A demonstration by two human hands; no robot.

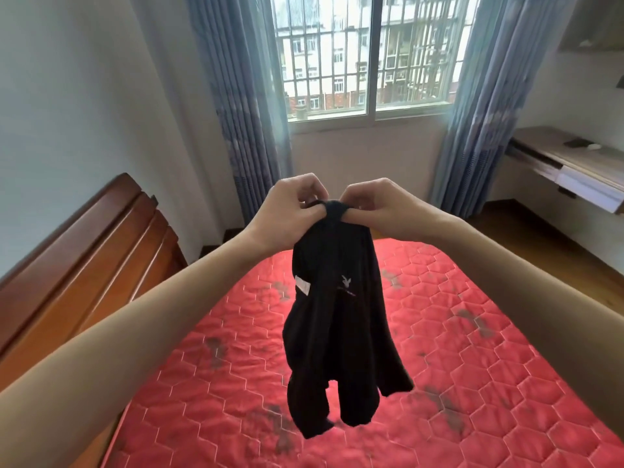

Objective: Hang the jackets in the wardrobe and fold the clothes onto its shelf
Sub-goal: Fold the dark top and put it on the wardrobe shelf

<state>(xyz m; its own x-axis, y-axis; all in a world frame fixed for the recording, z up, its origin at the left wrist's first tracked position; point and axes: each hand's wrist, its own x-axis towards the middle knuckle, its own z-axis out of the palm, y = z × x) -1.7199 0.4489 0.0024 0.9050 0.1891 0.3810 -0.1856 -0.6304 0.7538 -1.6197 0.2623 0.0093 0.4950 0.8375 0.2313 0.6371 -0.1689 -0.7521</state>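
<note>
Both hands (pixel 332 206) pinch black garment (pixel 341 319), dangling above red mattress (pixel 472 383).

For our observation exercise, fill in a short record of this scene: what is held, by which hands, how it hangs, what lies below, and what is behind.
held: black garment
hands: left hand and right hand both pinch its top edge, close together
hang: bunched, dangling free above the bed
below: red quilted mattress
left of bed: wooden headboard
behind: barred window, blue curtains
</note>
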